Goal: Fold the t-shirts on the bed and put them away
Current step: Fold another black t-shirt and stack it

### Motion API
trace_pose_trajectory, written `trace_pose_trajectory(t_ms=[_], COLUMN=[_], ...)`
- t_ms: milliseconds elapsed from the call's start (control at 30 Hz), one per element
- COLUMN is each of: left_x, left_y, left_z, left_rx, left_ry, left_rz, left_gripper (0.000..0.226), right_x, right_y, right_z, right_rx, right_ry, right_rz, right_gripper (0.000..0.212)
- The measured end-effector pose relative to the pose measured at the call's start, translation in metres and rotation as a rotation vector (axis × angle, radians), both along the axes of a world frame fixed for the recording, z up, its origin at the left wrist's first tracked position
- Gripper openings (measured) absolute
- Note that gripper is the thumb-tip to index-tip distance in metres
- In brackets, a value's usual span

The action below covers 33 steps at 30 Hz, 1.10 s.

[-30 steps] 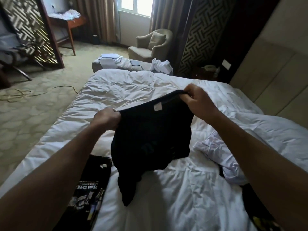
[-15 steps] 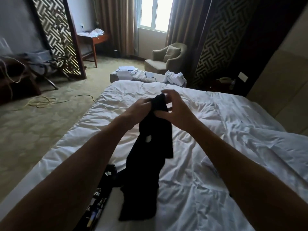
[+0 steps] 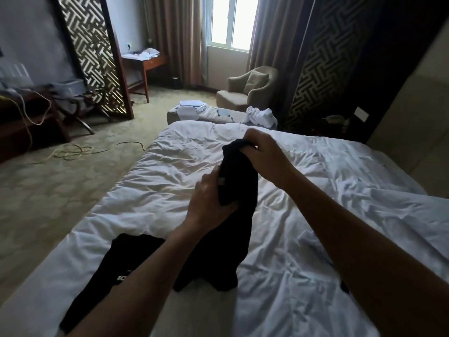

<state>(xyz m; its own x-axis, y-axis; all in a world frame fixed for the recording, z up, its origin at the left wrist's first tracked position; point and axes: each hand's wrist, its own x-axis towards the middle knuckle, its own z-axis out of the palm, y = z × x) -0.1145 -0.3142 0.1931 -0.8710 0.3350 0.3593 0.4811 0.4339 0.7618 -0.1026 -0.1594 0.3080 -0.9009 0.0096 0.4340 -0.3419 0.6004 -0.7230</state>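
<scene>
A second black t-shirt (image 3: pixel 116 268) lies flat on the bed (image 3: pixel 315 239). The left hand (image 3: pixel 206 205) has slid down to grip the held black t-shirt (image 3: pixel 239 190) mid-length; the right hand (image 3: pixel 264 154) pinches its top. Halved lengthwise, it hangs ready for laying down.

Patterned carpet (image 3: pixel 60 190), lattice screen (image 3: pixel 92 49), wooden desk (image 3: pixel 145 63), beige armchair (image 3: pixel 250 90) beneath a bright curtained window (image 3: pixel 229 20).
</scene>
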Motion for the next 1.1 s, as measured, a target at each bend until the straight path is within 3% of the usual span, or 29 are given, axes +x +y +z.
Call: trace_pose_trajectory(t_ms=[100,200,233,333,500,567,633,733,800,967,1033,1100], left_x=[0.000,0.002,0.001,-0.010,-0.026,-0.021,-0.015,-0.006,0.002,0.027,0.033,0.038], left_y=[-0.016,-0.035,-0.040,-0.051,-0.069,-0.072,-0.076,-0.086,-0.097,-0.122,-0.129,-0.132], left_z=[-0.015,-0.017,-0.015,-0.002,0.027,0.048,0.069,0.093,0.105,0.138,0.151,0.165], left_rx=[-0.113,-0.065,-0.053,-0.070,-0.054,-0.019,0.044,0.073,0.076,0.137,0.176,0.220], left_ry=[-0.008,-0.106,-0.124,-0.208,-0.204,-0.140,-0.107,-0.079,-0.091,-0.259,-0.319,-0.346], left_rz=[0.156,0.104,0.082,0.064,0.057,0.015,-0.020,-0.038,-0.074,-0.294,-0.389,-0.480], left_gripper=[0.034,0.019,0.021,0.034,0.026,0.030,0.017,0.004,0.010,0.016,0.005,0.040], right_x=[0.010,0.025,0.028,0.038,0.067,0.079,0.090,0.103,0.114,0.138,0.145,0.149], right_y=[0.005,0.015,0.017,0.031,0.057,0.058,0.058,0.066,0.073,0.068,0.059,0.052], right_z=[0.001,0.005,0.006,0.011,0.015,0.018,0.024,0.037,0.046,0.069,0.080,0.089], right_rx=[-0.240,-0.361,-0.340,-0.210,-0.392,-0.326,-0.192,-0.162,-0.250,-0.322,-0.348,-0.393], right_ry=[-0.132,-0.217,-0.246,-0.376,-0.709,-0.812,-0.875,-0.810,-0.729,-0.637,-0.582,-0.512], right_rz=[-0.005,0.013,0.016,0.053,0.116,0.135,0.134,0.106,0.093,0.209,0.249,0.269], right_gripper=[0.025,0.008,0.004,0.022,0.026,0.026,0.025,0.020,0.024,0.025,0.021,0.023])
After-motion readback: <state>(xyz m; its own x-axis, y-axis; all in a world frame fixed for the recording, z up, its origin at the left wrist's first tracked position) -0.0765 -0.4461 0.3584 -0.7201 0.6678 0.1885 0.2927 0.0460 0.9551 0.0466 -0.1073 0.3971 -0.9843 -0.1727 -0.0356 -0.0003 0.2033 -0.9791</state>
